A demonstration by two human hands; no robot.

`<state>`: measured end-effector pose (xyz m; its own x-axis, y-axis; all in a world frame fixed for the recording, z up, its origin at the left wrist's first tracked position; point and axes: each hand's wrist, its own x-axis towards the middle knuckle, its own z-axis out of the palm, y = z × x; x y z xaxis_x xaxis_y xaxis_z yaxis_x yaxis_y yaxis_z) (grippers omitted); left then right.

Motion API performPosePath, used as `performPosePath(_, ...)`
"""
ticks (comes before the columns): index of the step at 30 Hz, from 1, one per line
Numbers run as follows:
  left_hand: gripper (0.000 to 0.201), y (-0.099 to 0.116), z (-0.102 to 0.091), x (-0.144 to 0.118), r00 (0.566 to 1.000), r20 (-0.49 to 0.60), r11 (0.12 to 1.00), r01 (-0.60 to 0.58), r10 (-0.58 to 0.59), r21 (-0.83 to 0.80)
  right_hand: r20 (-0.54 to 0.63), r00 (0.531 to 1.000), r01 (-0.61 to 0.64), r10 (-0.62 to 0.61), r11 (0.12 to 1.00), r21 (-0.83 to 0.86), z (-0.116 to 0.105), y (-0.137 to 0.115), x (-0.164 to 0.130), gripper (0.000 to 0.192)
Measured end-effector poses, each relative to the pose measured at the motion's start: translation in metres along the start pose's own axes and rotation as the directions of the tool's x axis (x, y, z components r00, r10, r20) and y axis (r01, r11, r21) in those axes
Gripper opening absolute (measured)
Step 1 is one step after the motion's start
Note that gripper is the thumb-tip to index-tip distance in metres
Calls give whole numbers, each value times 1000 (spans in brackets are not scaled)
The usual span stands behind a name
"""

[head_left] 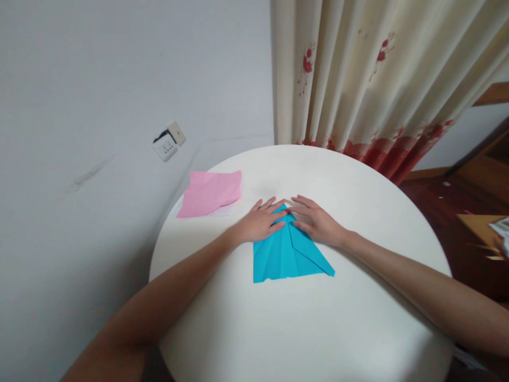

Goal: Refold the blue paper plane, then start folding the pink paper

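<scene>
A blue sheet of paper (286, 254), folded into a pointed triangle shape, lies on the round white table (310, 329) with its tip pointing away from me. My left hand (260, 220) lies flat with fingers spread on the upper left part of the blue paper. My right hand (314, 217) presses flat on the upper right fold, fingertips meeting those of the left hand near the tip. Neither hand grips anything.
A creased pink paper sheet (210, 192) lies at the table's far left edge, over a white sheet. A wall socket (169, 142) sits on the grey wall to the left. A cream curtain (377, 79) with red flowers hangs behind. Wooden furniture (477, 175) stands at the right.
</scene>
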<state>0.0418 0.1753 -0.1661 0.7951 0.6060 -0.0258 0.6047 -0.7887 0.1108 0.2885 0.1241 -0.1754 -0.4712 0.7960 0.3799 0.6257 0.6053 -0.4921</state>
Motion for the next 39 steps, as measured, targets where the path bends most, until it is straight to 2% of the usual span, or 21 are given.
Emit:
performPosePath(4,56,0,0,1,1000,7,1000,0,0,3,11,996,-88,90,992,-94,7,10,-2,72)
performPosePath(9,56,0,-1,0,1000,12,1000,-2,2,-4,158,979,-114,130,988,-107,1,14,-3,96)
performPosePath(13,55,1,-1,0,1000,-5,1000,-9,10,26,232,963,-116,136,988,-98,-7,11,-3,110)
performPosePath(17,46,8,-3,1,992,-38,988,-117,122,104,245,959,-125,142,989,-86,-7,11,-3,114)
performPosePath(20,45,14,-6,2,970,22,963,-243,242,119,246,958,-132,150,987,-87,-6,13,-3,117)
performPosePath(23,48,17,-10,1,956,74,956,-288,283,63,244,958,-133,151,987,-88,-5,14,-3,117)
performPosePath(27,58,15,-14,-3,958,116,965,-263,262,-9,248,955,-143,162,985,-95,-6,12,-2,118)
performPosePath(32,73,11,-10,-4,980,111,986,-167,166,-1,269,947,-153,174,983,-97,-9,9,-2,119)
performPosePath(39,80,8,-4,-3,989,97,993,-115,114,7,465,878,-80,110,993,-84,-26,5,-4,129)
